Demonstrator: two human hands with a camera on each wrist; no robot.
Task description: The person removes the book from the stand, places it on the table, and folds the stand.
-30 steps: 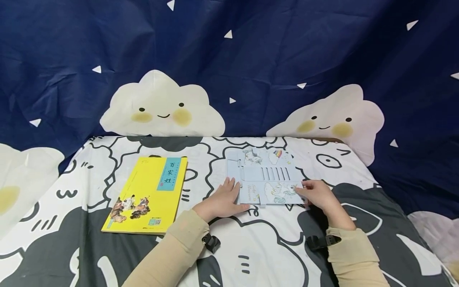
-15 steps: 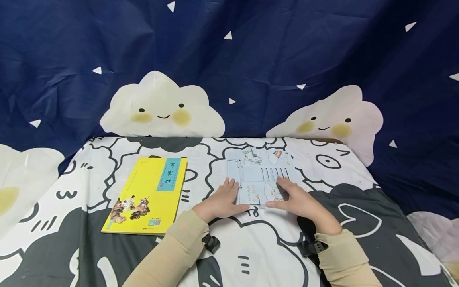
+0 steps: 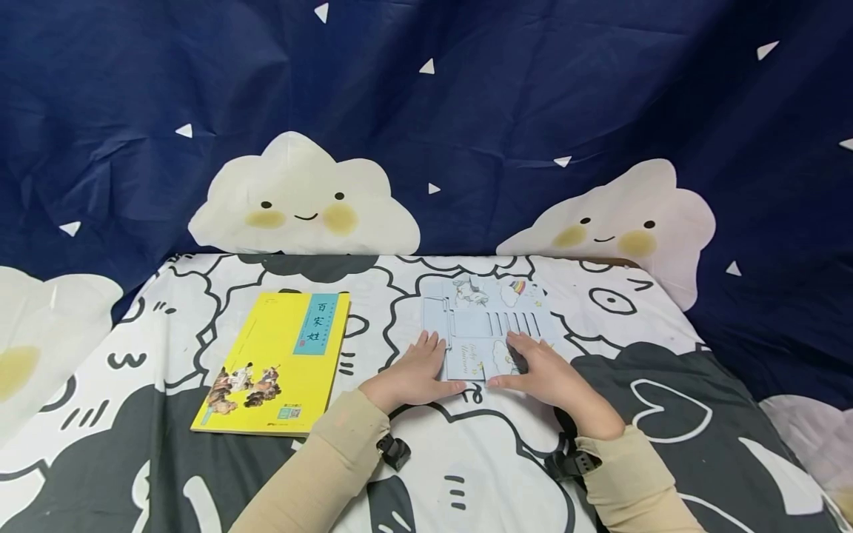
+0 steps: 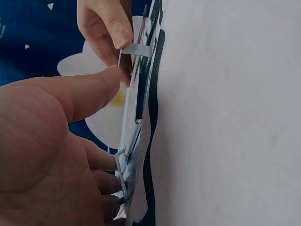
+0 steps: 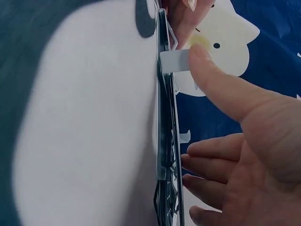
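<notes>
A flat, folded light-blue book stand [image 3: 470, 323] with unicorn and rainbow prints and a row of slots lies on the patterned cloth. My left hand [image 3: 412, 376] rests on its left side, fingers extended beside a wire page clip [image 4: 121, 176]. At the front edge, my right hand [image 3: 552, 379] spreads over the lower right part, covering some of the print. In the right wrist view, its thumb touches a small pale tab [image 5: 175, 61] that sticks out from the edge, while the other fingers stay loosely straight near the stand's face.
A yellow book [image 3: 276, 340] with a blue title strip lies to the left of the stand. The cloth [image 3: 466, 459] has black-and-white cartoon shapes. Behind the surface hangs a dark blue curtain [image 3: 466, 96] with smiling clouds.
My right hand has moved left from the stand's right edge to its front edge near the tab. My left hand stays where it was; the stand and book have not visibly moved.
</notes>
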